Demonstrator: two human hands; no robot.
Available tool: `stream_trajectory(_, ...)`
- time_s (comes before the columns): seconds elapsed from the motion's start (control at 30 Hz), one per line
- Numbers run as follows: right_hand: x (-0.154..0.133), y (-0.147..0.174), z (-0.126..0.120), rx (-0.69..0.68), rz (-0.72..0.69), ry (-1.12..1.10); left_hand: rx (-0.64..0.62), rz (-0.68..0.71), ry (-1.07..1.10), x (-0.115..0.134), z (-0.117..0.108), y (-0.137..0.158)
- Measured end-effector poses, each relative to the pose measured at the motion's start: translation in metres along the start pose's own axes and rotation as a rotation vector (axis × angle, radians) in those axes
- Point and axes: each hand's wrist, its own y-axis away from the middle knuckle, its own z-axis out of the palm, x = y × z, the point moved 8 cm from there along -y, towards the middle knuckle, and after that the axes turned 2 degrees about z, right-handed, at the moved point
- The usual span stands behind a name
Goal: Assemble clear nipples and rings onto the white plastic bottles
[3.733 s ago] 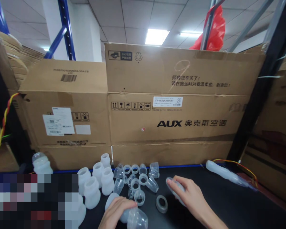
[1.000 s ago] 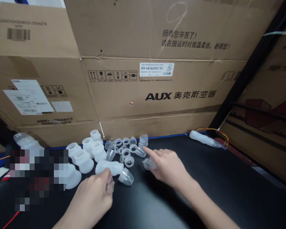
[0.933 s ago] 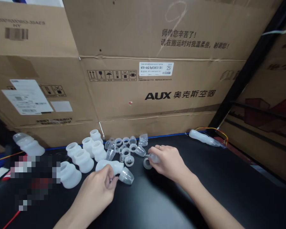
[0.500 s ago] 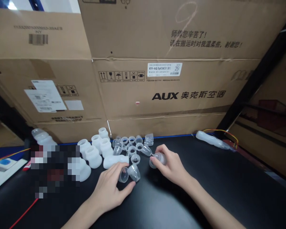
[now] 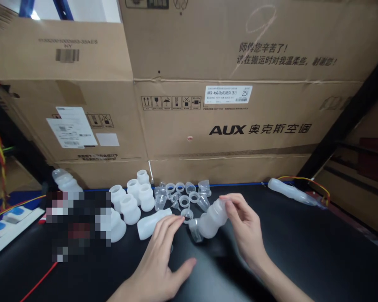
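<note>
My right hand [image 5: 244, 222] pinches a translucent white waisted bottle [image 5: 211, 221] by its upper end. The bottle leans down to the left, and a clear cup-shaped cap [image 5: 195, 230] is at its lower end; whether they are joined I cannot tell. My left hand [image 5: 165, 249] is open just left of them, thumb and fingers apart, holding nothing visible. Part of another clear piece [image 5: 171, 249] peeks out behind its fingers. A white bottle [image 5: 154, 223] lies on its side beyond that hand. Clear rings [image 5: 185, 201] and funnel-like pieces are clustered behind.
Several white bottles [image 5: 130, 209] stand to the left, beside a pixelated patch. A power strip [image 5: 14, 228] lies at the far left. Large cardboard boxes [image 5: 182, 147] back the black table [image 5: 290, 243]. Another white bottle [image 5: 290, 193] lies at the back right near yellow-red wires.
My right hand has tipped its bottle so the side shows, lower end toward the left. My left hand has moved right and nearer, away from the clear caps' former place. The view has shifted slightly.
</note>
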Motion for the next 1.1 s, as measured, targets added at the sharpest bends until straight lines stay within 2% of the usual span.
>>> stream_trajectory(0.13, 0.027, 0.017, 0.027, -0.055, 0.316, -0.360, 0.074, 0.014, 0.014, -0.002, 0.004, 0.000)
stream_trajectory(0.3, 0.033, 0.043, 0.059, -0.142, 0.440, -0.480, 0.174, 0.108, 0.000, -0.005, -0.003, -0.008)
stream_trajectory(0.4, 0.033, 0.047, 0.064, -0.197, 0.493, -0.488, 0.222, 0.168, 0.085, -0.004, -0.011, -0.010)
stream_trajectory(0.53, 0.034, 0.045, 0.067, -0.263, 0.582, -0.595, 0.235, 0.147, 0.172, -0.005, -0.013, -0.010)
stream_trajectory(0.63, 0.041, 0.044, 0.068, -0.255, 0.714, -0.708, 0.214, 0.171, 0.182, -0.002, -0.010, -0.008)
stream_trajectory(0.7, 0.048, 0.039, 0.063, -0.220, 0.756, -0.699, 0.203, 0.190, 0.162, -0.001, -0.008, -0.007)
stream_trajectory(0.77, 0.054, 0.028, 0.052, -0.171, 0.706, -0.572, 0.213, 0.170, 0.116, -0.003, -0.007, -0.005)
stream_trajectory(0.87, 0.050, 0.006, 0.030, -0.142, 0.445, -0.249, 0.231, 0.093, 0.072, -0.012, -0.008, -0.004)
stream_trajectory(1.0, 0.028, 0.001, 0.023, -0.228, 0.036, 0.189, 0.231, 0.053, 0.079, -0.016, -0.011, -0.007)
stream_trajectory(1.1, 0.018, 0.011, 0.032, -0.351, -0.159, 0.375, 0.238, 0.085, 0.076, -0.012, -0.013, -0.008)
